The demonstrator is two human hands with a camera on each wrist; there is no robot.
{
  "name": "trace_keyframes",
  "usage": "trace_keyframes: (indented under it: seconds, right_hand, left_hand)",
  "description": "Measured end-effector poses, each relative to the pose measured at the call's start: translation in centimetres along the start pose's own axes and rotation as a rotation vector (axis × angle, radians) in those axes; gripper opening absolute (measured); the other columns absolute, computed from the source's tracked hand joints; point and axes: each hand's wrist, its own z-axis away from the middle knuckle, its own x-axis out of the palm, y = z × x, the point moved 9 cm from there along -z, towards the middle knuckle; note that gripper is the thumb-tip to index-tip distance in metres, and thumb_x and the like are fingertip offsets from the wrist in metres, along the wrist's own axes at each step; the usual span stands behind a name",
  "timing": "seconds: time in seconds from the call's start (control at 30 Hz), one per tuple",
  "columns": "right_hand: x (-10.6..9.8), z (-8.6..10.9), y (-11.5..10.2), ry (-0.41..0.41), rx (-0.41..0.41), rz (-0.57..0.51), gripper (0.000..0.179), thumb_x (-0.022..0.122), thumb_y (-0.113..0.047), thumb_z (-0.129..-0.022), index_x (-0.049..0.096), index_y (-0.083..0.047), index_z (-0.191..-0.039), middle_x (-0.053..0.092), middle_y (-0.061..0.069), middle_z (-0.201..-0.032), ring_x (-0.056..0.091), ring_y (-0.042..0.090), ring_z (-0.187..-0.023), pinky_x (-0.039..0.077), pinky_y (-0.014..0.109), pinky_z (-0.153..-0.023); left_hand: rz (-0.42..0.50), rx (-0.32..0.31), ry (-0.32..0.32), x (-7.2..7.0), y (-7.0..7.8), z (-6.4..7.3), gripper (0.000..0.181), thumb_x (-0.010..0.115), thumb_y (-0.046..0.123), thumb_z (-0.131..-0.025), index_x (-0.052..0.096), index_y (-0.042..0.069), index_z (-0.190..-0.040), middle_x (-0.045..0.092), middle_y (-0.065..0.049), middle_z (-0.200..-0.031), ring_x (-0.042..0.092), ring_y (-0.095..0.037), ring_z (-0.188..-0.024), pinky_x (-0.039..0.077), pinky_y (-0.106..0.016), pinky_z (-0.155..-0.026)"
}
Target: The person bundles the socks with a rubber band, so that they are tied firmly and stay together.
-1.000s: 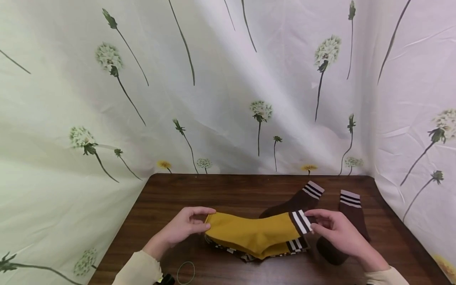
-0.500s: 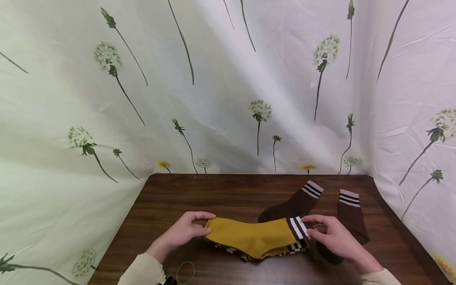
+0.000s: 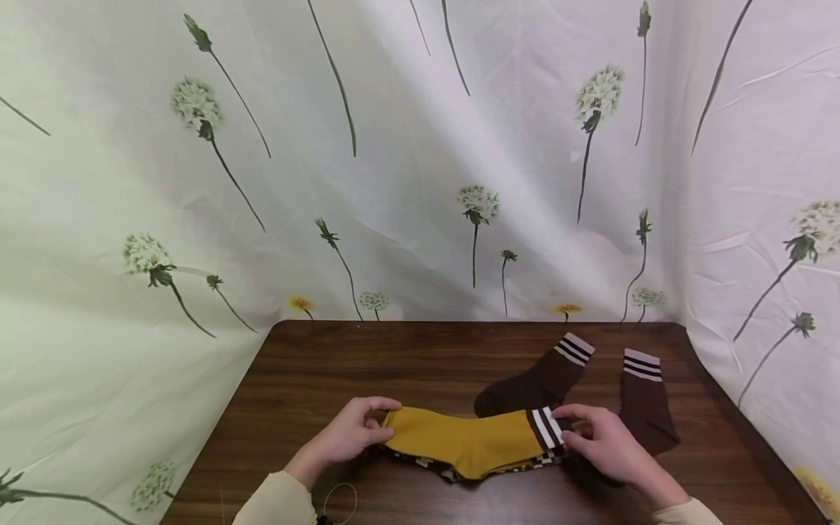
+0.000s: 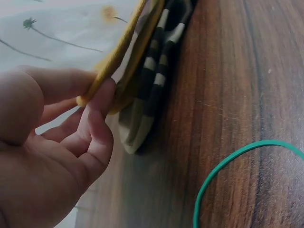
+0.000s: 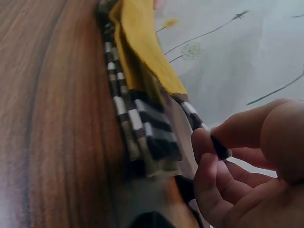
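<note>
A yellow sock [image 3: 466,441] with a black-and-white striped cuff is stretched between the two hands. My left hand [image 3: 348,434] pinches its toe end between thumb and fingers; in the left wrist view the yellow edge lies between them. At the cuff, my right hand [image 3: 604,445] pinches the opening's edge, as the right wrist view shows. Beneath it lie a second yellow sock [image 5: 130,61] and patterned socks [image 4: 151,80] in black, white and olive, stacked on the table. The held sock is partly raised off this stack.
Two brown socks with striped cuffs lie on the wooden table [image 3: 367,357]: one behind the stack [image 3: 531,383], the other at the right [image 3: 646,405]. A thin green loop [image 4: 266,142] lies near the left forearm. Dandelion-printed fabric [image 3: 407,182] hangs around the table.
Both hands have lowered the yellow sock toward the stack and closer to the person. The second yellow sock's striped cuff, seen earlier, is now mostly covered in the head view.
</note>
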Motion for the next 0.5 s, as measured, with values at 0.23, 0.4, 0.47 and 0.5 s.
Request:
trace_keyframes:
  seconds: [0.23,0.4,0.47,0.5]
  right_hand:
    - [0.55,0.35,0.39,0.047,-0.025,0.170,0.024,0.077,-0.011,-0.094,0.074,-0.013,-0.119,0.073,0.006,-0.115,0.062,-0.002,-0.079,0.051,0.025,-0.068]
    - [0.96,0.58,0.53,0.034,-0.035,0.193,0.022,0.077,-0.012,-0.094,0.075,-0.012,-0.116,0.073,0.004,-0.111,0.059,-0.003,-0.075,0.049,0.025,-0.065]
    - [0.97,0.63,0.49,0.036,-0.041,0.204,0.021,0.077,-0.011,-0.094,0.076,-0.012,-0.115,0.073,0.002,-0.110,0.059,-0.004,-0.077,0.050,0.025,-0.066]
    - [0.96,0.63,0.48,0.036,-0.042,0.212,0.021,0.077,-0.011,-0.094,0.076,-0.013,-0.115,0.073,0.001,-0.110,0.059,-0.004,-0.077,0.050,0.025,-0.066]
  left_hand:
    - [-0.082,0.000,0.035,-0.05,-0.18,-0.35,0.041,0.074,0.005,-0.097,0.064,-0.005,-0.136,0.062,-0.025,-0.138,0.058,-0.009,-0.063,0.048,-0.024,-0.056]
    - [-0.113,-0.022,0.036,-0.04,-0.57,-0.33,0.041,0.075,0.008,-0.097,0.066,-0.002,-0.135,0.066,-0.020,-0.131,0.057,-0.009,-0.061,0.047,-0.024,-0.054]
    - [-0.114,-0.029,0.034,0.00,-0.77,-0.27,0.040,0.075,0.008,-0.097,0.066,-0.001,-0.135,0.066,-0.020,-0.132,0.058,-0.010,-0.062,0.047,-0.024,-0.055]
    - [-0.107,-0.032,0.032,0.03,-0.86,-0.26,0.040,0.075,0.008,-0.097,0.066,0.000,-0.135,0.065,-0.021,-0.134,0.059,-0.010,-0.063,0.048,-0.025,-0.055]
